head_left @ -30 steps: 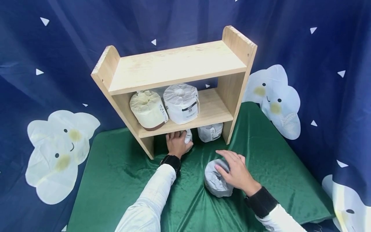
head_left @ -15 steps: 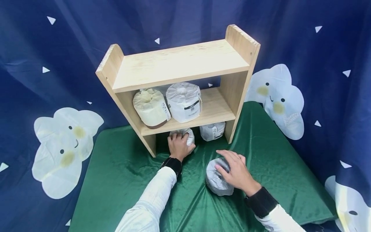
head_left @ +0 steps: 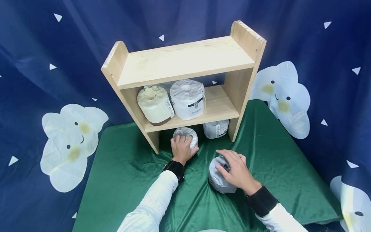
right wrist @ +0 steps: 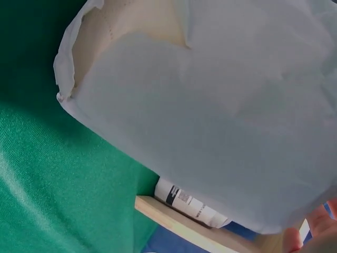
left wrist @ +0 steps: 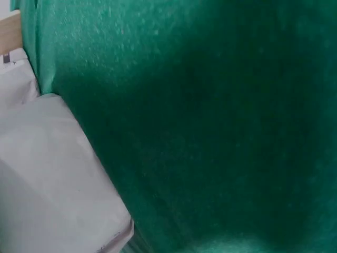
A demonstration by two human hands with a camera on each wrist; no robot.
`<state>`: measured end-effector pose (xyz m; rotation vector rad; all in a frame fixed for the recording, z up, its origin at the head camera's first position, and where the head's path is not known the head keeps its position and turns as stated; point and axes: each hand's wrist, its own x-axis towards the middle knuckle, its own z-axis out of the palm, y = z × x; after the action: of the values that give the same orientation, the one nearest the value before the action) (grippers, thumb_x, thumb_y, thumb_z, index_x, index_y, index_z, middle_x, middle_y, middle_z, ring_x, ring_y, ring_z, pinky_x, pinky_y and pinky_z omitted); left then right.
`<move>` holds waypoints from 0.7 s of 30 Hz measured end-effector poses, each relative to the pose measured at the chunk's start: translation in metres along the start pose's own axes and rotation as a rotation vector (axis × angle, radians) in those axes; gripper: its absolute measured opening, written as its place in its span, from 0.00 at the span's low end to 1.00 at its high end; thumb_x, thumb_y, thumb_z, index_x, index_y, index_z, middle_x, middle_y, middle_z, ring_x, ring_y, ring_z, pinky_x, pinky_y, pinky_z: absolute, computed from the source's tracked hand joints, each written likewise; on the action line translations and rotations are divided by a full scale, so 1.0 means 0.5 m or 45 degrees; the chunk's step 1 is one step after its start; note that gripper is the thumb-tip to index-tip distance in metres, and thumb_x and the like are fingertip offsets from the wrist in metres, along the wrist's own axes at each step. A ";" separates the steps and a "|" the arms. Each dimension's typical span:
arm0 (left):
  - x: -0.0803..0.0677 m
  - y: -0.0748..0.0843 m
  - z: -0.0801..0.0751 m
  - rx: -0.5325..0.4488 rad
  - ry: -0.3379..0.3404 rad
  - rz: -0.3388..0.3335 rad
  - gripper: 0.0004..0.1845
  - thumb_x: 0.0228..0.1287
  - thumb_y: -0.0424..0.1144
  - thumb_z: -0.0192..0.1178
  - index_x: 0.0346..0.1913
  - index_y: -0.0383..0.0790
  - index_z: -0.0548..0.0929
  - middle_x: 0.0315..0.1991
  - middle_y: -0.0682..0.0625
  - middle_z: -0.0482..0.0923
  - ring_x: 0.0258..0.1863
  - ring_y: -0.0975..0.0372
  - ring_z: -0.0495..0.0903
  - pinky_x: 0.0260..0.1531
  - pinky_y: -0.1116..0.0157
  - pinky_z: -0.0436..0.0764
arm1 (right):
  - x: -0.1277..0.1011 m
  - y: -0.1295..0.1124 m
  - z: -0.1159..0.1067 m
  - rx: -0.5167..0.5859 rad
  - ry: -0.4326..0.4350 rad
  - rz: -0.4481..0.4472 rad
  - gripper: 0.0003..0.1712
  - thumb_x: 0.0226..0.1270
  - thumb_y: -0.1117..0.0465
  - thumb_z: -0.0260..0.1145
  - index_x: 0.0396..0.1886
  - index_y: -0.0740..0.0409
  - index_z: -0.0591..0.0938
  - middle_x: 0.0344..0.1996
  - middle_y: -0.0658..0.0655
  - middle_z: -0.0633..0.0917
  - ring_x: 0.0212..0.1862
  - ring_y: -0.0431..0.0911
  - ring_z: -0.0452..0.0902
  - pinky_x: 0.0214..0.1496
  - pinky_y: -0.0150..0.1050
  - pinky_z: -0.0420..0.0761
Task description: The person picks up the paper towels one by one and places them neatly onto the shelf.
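Note:
In the head view, my left hand [head_left: 183,149] grips a white paper-wrapped toilet roll [head_left: 192,137] at the front of the shelf's lower opening. Its fingers curl over the roll's top, with the thumb along the right side. My right hand [head_left: 236,169] is over a second wrapped toilet roll [head_left: 217,180] on the green cloth, fingers loosely bent and thumb over the top. That roll's wrapper is torn at one end in the right wrist view, and the fingertips [right wrist: 318,224] show at the lower right. A wrapped roll [left wrist: 58,174] fills the lower left of the left wrist view.
A light wooden shelf unit [head_left: 185,62] stands at the back. On its middle board are a cream wrapped roll [head_left: 156,106] and a white one [head_left: 187,100]. Another roll [head_left: 215,129] sits beneath, by the right side panel. A blue cloud-print curtain [head_left: 203,13] hangs behind.
My left hand has drawn the toilet roll forward a little, so more of its top shows under the board. The right hand keeps its pose; the whole view has shifted slightly.

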<state>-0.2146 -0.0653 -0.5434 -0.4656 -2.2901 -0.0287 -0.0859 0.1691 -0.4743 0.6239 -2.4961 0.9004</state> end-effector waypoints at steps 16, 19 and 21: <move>-0.026 0.021 -0.039 -0.007 0.039 0.030 0.25 0.44 0.63 0.59 0.39 0.50 0.85 0.28 0.48 0.78 0.32 0.52 0.75 0.31 0.53 0.69 | 0.000 -0.010 0.014 0.021 -0.009 -0.004 0.28 0.57 0.56 0.71 0.58 0.56 0.78 0.54 0.58 0.80 0.56 0.55 0.74 0.47 0.52 0.63; -0.032 0.024 -0.046 -0.006 0.000 0.024 0.25 0.46 0.63 0.57 0.40 0.50 0.85 0.28 0.48 0.79 0.32 0.52 0.75 0.31 0.53 0.69 | -0.001 -0.010 0.016 0.018 -0.012 -0.007 0.28 0.57 0.56 0.71 0.58 0.55 0.78 0.54 0.58 0.80 0.56 0.54 0.74 0.46 0.52 0.63; -0.037 0.026 -0.051 -0.010 -0.022 0.021 0.24 0.47 0.63 0.57 0.40 0.50 0.85 0.28 0.48 0.79 0.32 0.52 0.75 0.31 0.53 0.69 | -0.001 -0.010 0.017 0.018 -0.019 -0.006 0.27 0.57 0.56 0.71 0.58 0.55 0.78 0.54 0.57 0.80 0.56 0.54 0.74 0.46 0.52 0.63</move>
<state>-0.1804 -0.0633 -0.5406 -0.4905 -2.3039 -0.0254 -0.0848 0.1603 -0.4783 0.6434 -2.5020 0.9156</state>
